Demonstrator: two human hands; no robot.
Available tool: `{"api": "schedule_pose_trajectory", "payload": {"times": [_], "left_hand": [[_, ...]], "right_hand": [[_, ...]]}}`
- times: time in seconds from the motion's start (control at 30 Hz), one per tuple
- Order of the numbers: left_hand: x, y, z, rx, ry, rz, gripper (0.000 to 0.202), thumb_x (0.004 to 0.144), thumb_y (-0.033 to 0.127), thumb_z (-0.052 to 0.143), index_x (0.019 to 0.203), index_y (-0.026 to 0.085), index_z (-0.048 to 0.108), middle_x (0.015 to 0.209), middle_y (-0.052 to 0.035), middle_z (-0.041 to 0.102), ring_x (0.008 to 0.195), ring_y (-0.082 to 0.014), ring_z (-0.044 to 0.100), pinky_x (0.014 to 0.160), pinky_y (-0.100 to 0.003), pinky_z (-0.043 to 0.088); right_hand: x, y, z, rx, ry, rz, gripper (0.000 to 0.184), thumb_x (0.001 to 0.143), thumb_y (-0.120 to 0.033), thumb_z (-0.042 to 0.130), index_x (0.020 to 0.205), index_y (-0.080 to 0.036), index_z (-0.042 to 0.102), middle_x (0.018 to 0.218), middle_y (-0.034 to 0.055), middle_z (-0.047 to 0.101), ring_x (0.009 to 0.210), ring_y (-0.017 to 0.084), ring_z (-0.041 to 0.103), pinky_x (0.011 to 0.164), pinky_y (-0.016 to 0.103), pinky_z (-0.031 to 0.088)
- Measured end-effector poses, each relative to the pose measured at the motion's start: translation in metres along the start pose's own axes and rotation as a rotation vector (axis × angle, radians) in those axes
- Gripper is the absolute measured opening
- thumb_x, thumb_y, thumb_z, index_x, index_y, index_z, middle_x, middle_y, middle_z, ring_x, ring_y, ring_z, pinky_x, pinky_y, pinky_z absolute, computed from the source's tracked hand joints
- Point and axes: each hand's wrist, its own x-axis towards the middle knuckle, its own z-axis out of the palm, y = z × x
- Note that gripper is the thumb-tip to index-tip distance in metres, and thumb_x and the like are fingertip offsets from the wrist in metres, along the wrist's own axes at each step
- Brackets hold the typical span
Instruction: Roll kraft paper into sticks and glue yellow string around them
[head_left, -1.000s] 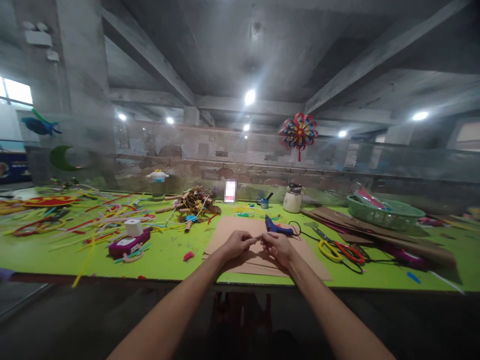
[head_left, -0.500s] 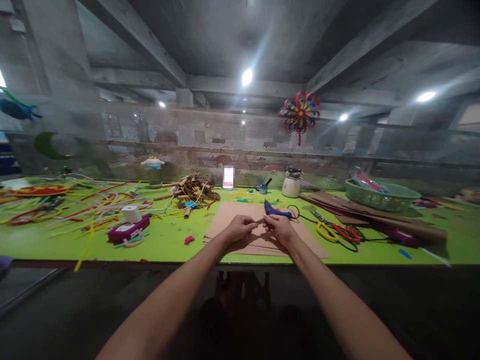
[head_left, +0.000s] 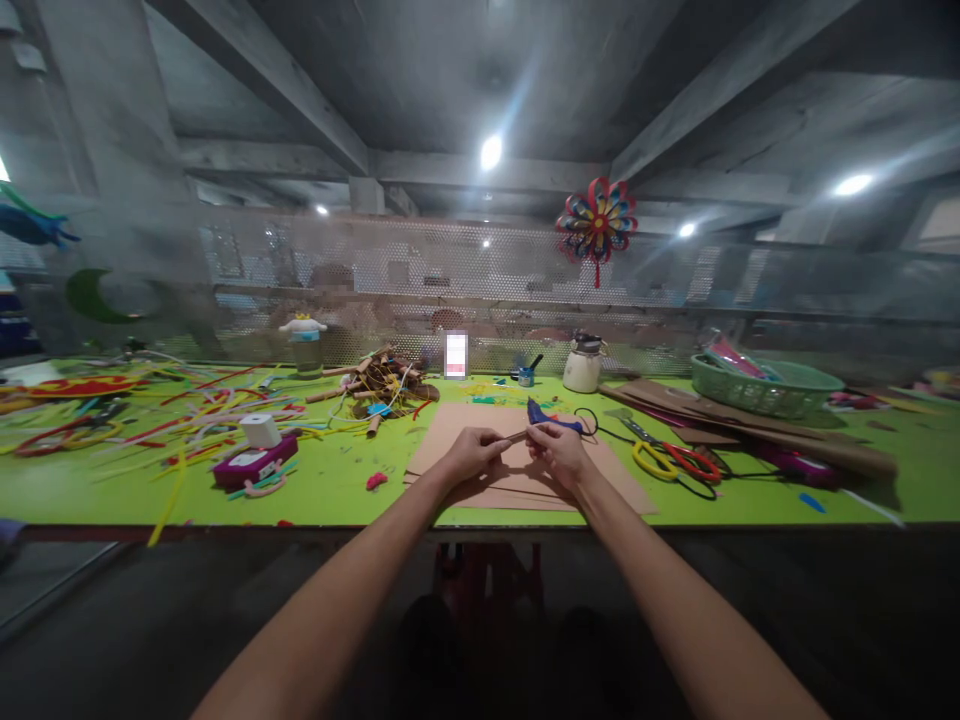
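Both my arms reach forward over a brown cardboard sheet (head_left: 457,428) lying on the green table (head_left: 322,495). My left hand (head_left: 471,453) and my right hand (head_left: 556,449) are closed in pinches, fingertips almost meeting. Between them they hold a thin short strip (head_left: 517,436), too small to name. A blue glue gun (head_left: 551,420) lies just beyond my right hand, its black cord looping to the right.
Yellow and red scissors (head_left: 671,460) lie right of the cardboard. A green basket (head_left: 761,388) and brown boards sit at the far right. Several coloured strips cover the left, near a purple box (head_left: 251,465). A white jar (head_left: 583,370) stands at the back, before a mesh screen.
The camera tilted up, so the table sits lower and farther in view. My hands stay pinched together over the cardboard, shifted slightly forward.
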Motion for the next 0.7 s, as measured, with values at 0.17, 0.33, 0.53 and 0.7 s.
{"api": "schedule_pose_trajectory", "payload": {"times": [0.17,0.33,0.53,0.7], "left_hand": [[0.003,-0.002,0.000,0.022,0.044,0.010,0.036,0.073,0.045,0.054,0.066,0.010,0.061,0.047,0.0010,0.053,0.040,-0.0084,0.044,0.042,-0.020,0.033],[0.004,-0.003,0.002,-0.003,0.017,-0.002,0.036,0.071,0.046,0.055,0.063,0.011,0.059,0.046,0.0017,0.051,0.041,-0.0084,0.044,0.043,-0.020,0.033],[-0.001,0.003,0.000,-0.010,-0.003,0.004,0.039,0.071,0.048,0.055,0.061,0.011,0.058,0.047,0.0012,0.052,0.042,-0.0083,0.044,0.045,-0.020,0.034],[0.000,0.004,-0.002,0.068,0.035,0.031,0.038,0.073,0.047,0.053,0.067,0.010,0.062,0.051,-0.0005,0.055,0.048,-0.0101,0.048,0.048,-0.020,0.036]], "right_hand": [[0.001,0.002,0.001,0.015,0.031,-0.013,0.031,0.058,-0.039,0.075,0.068,-0.014,0.061,0.057,-0.0008,0.058,0.050,0.008,0.049,0.052,0.023,0.038],[0.002,0.004,-0.002,-0.006,0.048,0.005,0.031,0.058,-0.039,0.075,0.064,-0.013,0.059,0.053,-0.0009,0.057,0.047,0.008,0.048,0.048,0.022,0.036],[0.001,0.002,-0.002,-0.034,-0.007,0.037,0.032,0.059,-0.041,0.074,0.067,-0.013,0.060,0.057,0.0001,0.058,0.048,0.008,0.049,0.048,0.022,0.036],[0.000,-0.009,-0.003,-0.104,-0.107,0.059,0.034,0.059,-0.041,0.073,0.074,-0.013,0.063,0.059,0.0006,0.059,0.054,0.010,0.052,0.052,0.023,0.039]]}}
